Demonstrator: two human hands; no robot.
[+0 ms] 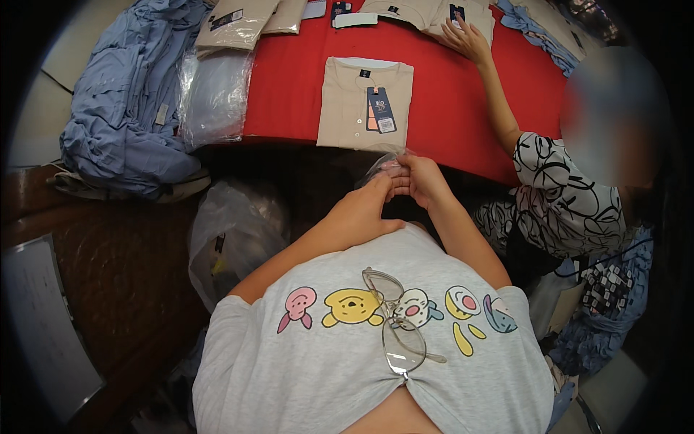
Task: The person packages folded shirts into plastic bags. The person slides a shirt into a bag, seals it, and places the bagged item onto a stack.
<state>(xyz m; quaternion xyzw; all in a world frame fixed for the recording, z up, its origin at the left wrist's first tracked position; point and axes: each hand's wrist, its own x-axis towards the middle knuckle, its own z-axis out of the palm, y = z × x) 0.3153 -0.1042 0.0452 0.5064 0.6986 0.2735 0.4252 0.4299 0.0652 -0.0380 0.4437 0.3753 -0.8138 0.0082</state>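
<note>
Both my hands are together just off the near edge of the table, around a crumpled piece of clear plastic (376, 168), perhaps a bag. My right hand (428, 181) pinches the plastic between its thumb and fingers. Closed against it from the left is my left hand (363, 205), its fingers meeting those of the right and partly hidden. Beyond them, a folded beige shirt (338, 108) lies on the red-covered table (282, 94), its lower edge at the table's rim. On its front rests a dark blue hang tag (379, 108) beside small buttons.
Left on the table are a blue garment heap (126, 94), a stack of clear bags (215, 98) and packed beige shirts (238, 22). A co-worker's hand (468, 42) touches a beige shirt at the far right. A translucent plastic sack (224, 239) stands below the table.
</note>
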